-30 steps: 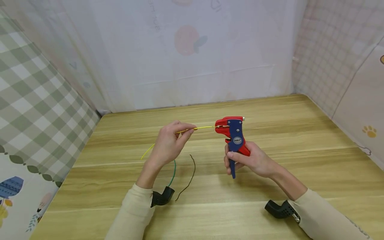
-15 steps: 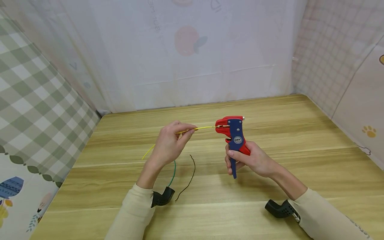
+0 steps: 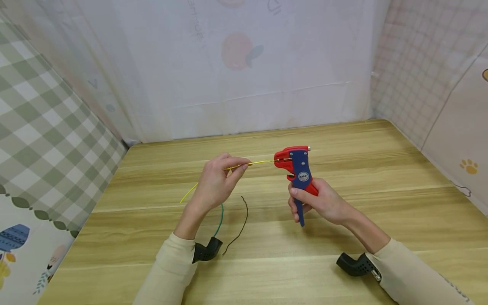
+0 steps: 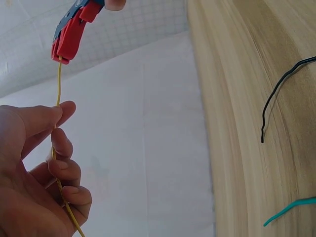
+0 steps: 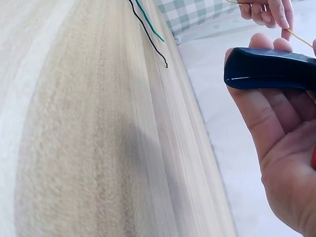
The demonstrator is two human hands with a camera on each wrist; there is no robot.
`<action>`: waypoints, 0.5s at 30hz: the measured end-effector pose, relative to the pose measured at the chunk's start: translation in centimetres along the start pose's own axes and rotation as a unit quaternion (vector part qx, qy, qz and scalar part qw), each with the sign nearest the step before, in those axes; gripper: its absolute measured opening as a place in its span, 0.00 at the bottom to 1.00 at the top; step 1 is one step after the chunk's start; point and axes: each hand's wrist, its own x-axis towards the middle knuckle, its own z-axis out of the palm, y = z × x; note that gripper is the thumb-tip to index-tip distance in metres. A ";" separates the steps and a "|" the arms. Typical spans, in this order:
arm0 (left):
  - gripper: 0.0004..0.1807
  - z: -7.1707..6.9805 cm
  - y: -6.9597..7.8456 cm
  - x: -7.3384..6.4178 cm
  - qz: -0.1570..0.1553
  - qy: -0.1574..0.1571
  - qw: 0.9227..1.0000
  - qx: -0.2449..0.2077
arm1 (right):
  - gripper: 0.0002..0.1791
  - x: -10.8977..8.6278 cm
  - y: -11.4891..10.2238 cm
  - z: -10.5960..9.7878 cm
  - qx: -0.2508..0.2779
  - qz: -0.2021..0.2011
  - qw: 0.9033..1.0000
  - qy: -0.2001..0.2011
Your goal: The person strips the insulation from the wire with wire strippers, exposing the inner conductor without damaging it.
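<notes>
- Yellow wire (image 3: pixel 261 162) runs from the left hand (image 3: pixel 218 180) to the wire stripper (image 3: pixel 299 167), its tip between the tool's red jaws; how far in is too small to tell.
- Left thumb and forefinger pinch the wire; the other fingers curl, and its remaining length passes along them and out behind the hand.
- The right hand (image 3: pixel 318 201) grips the tool roughly upright, fingers wrapped round the blue handle (image 3: pixel 300 215).
- Tool and wire are held above the wooden table (image 3: pixel 286 271); at its back edge a pale sheet (image 3: pixel 289 106) rises, and at its left edge a checked cloth (image 3: pixel 38 101).
- Green wire (image 3: pixel 221 218) and brown wire (image 3: pixel 247 214) lie on the wood near the left wrist.
- Compared with half a second ago, the red jaws have narrowed and the handle's lower end has swung right; the left hand has stayed put.
</notes>
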 end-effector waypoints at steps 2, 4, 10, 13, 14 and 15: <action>0.10 0.0 0.0 0.0 -0.001 -0.001 1.000 0.000 | 0.05 0.0 0.0 0.0 0.001 0.001 1.000 0.001; 0.10 0.0 0.0 0.0 -0.003 -0.002 1.000 0.000 | 0.05 0.0 -0.1 0.0 0.003 0.000 1.000 0.001; 0.10 0.0 0.1 0.0 -0.010 -0.005 1.000 0.002 | 0.08 0.0 0.0 0.1 0.002 -0.021 1.000 0.014; 0.10 0.0 0.2 0.0 -0.009 -0.010 1.000 0.004 | 0.11 0.1 0.1 0.2 -0.008 -0.038 0.998 0.039; 0.10 0.0 0.2 0.0 -0.008 -0.011 1.000 0.005 | 0.12 0.1 0.1 0.2 -0.011 -0.043 0.998 0.048; 0.10 0.0 0.2 0.0 -0.006 -0.013 1.000 0.005 | 0.13 0.1 0.1 0.2 -0.015 -0.046 0.997 0.054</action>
